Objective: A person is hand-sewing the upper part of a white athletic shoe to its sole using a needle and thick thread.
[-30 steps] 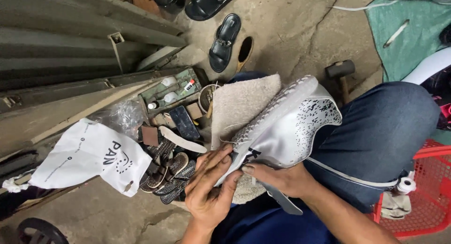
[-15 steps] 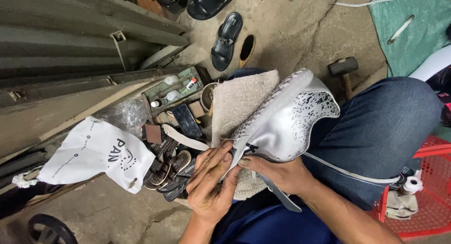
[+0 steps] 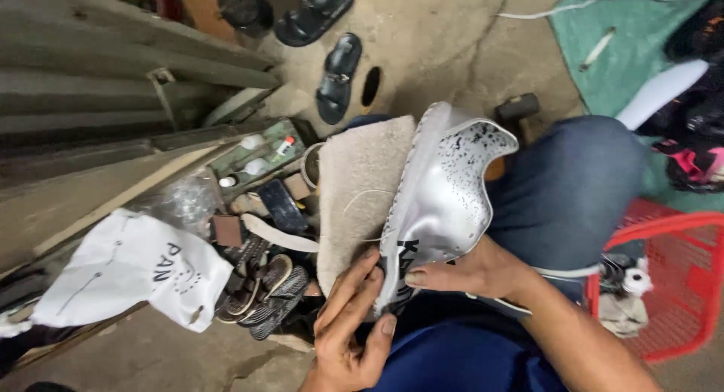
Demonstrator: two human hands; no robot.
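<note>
- Concrete floor (image 3: 452, 45) lies under scattered sandals (image 3: 339, 75).
- Our left hand (image 3: 351, 324) and right hand (image 3: 475, 275) both pinch the silver shoe upper (image 3: 445, 188), held over our lap beside a beige insole (image 3: 358, 188).

Silver shoe upper (image 3: 441, 203) (black speckles near top), beige sole (image 3: 354, 196), red basket (image 3: 671, 286), black sandals (image 3: 337, 76).

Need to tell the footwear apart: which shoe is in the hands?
The silver speckled shoe, held by both hands at its lower end; the black sandals lie untouched on the floor.
</note>
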